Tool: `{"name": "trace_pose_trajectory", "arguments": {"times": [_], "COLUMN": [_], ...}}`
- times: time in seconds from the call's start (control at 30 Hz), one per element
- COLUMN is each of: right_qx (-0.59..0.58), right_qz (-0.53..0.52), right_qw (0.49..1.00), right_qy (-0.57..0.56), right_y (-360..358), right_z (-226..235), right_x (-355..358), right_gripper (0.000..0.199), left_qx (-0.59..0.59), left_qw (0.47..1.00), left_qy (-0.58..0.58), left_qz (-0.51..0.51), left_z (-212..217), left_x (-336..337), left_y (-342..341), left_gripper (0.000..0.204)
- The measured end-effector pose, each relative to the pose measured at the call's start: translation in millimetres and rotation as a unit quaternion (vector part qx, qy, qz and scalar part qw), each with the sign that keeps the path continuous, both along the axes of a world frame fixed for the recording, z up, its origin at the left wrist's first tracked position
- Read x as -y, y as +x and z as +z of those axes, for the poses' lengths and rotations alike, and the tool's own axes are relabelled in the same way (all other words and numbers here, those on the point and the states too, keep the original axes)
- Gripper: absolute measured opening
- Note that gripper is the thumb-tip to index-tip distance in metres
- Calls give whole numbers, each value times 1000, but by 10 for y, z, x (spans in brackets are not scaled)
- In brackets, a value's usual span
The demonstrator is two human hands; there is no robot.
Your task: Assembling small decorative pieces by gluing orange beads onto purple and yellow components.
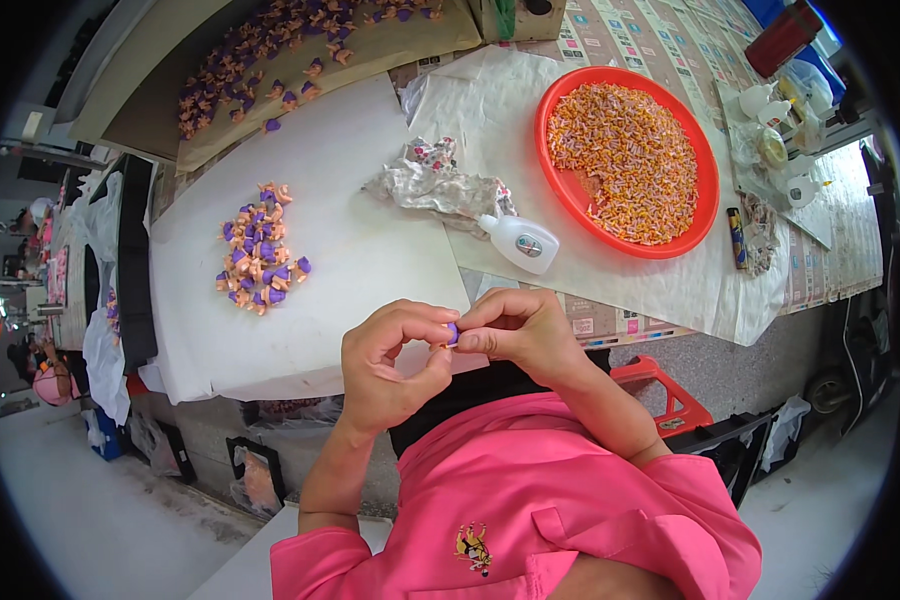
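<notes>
Close to my body, at the near edge of the table, my left hand (382, 362) and my right hand (530, 335) meet fingertip to fingertip. Between them is a small purple doll part (453, 334), pinched by thumb and forefinger on both sides; fingers partly hide it. On the white sheet (350, 140) to the left lies a pile of little purple and peach doll parts (260, 250). A white squeeze bottle (525, 245) rests on its side beyond my right hand, touching a crumpled, stained cloth (440, 190).
A round red tray (572, 190) holds many tiny orange, yellow and pale pieces at the right. More purple and peach parts (260, 60) fill a bin at the back left. Small white bottles (756, 99) and a dark tube (738, 238) are far right. A red stool (667, 392) stands below the table.
</notes>
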State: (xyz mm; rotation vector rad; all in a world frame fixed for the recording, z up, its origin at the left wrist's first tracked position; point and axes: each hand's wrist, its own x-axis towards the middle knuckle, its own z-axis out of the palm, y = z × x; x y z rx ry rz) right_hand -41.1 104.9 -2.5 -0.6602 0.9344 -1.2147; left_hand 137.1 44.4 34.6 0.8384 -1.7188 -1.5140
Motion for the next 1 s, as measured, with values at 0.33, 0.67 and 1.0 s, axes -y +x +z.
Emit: {"name": "trace_pose_trajectory", "arguments": {"times": [0.33, 0.67, 1.0], "right_qx": [11, -39, -37], "right_qz": [-17, -28, -34], "right_qw": [1000, 999, 999], "right_qy": [22, 19, 10], "right_y": [39, 83, -18], "right_z": [-98, -44, -94], "right_x": [24, -49, -64], "right_gripper": [9, 9, 8], "left_qx": [5, 4, 0], "left_qw": [1000, 1000, 1000], "left_qy": [9, -1, 11], "left_qz": [-17, -21, -17], "left_z": [-113, -77, -106], "left_x": [67, 2, -19], "left_y": [8, 30, -75], "left_gripper": [17, 17, 17]}}
